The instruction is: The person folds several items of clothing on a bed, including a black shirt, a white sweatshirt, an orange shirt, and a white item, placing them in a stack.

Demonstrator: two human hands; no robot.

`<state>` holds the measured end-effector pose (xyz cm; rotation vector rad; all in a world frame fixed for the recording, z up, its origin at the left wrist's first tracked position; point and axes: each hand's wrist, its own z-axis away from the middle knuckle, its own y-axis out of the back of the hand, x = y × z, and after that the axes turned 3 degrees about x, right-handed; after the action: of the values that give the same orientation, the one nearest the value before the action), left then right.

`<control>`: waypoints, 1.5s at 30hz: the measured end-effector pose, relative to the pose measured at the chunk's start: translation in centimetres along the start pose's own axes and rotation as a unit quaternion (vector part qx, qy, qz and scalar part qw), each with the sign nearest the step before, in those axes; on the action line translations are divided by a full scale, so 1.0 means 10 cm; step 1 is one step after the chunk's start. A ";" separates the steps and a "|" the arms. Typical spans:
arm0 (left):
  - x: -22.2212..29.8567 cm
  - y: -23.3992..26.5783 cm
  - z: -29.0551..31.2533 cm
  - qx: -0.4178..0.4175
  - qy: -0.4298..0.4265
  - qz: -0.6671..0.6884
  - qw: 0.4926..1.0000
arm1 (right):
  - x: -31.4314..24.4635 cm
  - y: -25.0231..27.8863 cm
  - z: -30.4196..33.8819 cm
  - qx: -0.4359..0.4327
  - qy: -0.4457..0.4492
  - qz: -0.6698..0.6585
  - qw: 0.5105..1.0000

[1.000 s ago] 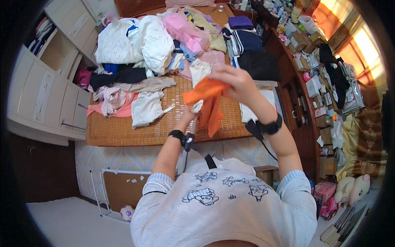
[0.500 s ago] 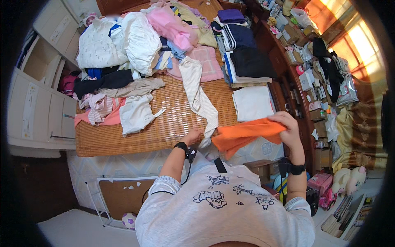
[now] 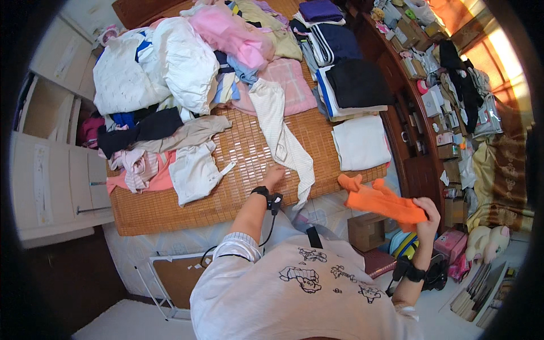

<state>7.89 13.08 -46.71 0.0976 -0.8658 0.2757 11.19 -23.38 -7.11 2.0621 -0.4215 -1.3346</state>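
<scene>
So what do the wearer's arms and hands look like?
Left hand and right hand: both bare, no gloves. Each wrist wears a black wristband with a dark boxy module; a thin black cable runs from the left one. Pale short sleeves, the left ending in a ribbed cuff.

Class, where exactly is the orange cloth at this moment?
In the head view, the orange cloth is right of centre, its far end gripped by the right hand, and shows just below the folded white cloth.
</scene>
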 end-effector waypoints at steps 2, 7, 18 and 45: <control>-0.20 0.35 -0.32 0.096 -0.080 -0.089 0.988 | 0.03 -0.14 0.04 0.022 -0.019 -0.008 1.000; -0.02 0.40 -0.73 -0.010 -0.100 -0.181 0.978 | -0.16 -0.32 0.14 0.038 -0.098 0.037 0.994; 0.24 0.35 -0.65 0.055 0.069 0.088 0.992 | -0.31 -0.57 0.03 -0.018 -0.134 0.082 0.987; 2.24 2.69 2.78 0.384 -0.397 -0.110 0.827 | -1.15 -1.18 -1.24 -0.127 0.328 -0.140 0.926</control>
<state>-6.40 37.95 -12.38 1.1308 -1.5124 0.3585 16.44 -3.80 -3.44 2.2363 0.3346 -0.7101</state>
